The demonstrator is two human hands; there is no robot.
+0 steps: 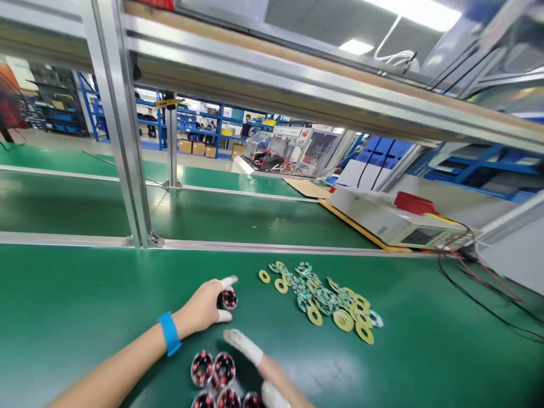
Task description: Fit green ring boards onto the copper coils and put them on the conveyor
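Note:
My left hand (204, 309), with a blue wristband and white finger cots, is closed around a small round coil part (229, 299) with red windings, resting it on the green mat (85, 306). My right hand (259, 362), also in finger cots, hovers low over the mat just right of a cluster of similar round coil parts (215, 371) at the bottom edge; its fingers are extended and hold nothing. A spread of yellow and green ring-shaped discs (323, 297) lies to the right of both hands.
An aluminium frame post (123, 170) stands behind the mat, with a green conveyor belt (238, 218) beyond it. A white test instrument (395, 224) with red and black cables (480, 283) sits at the right. Shelving and people are far off.

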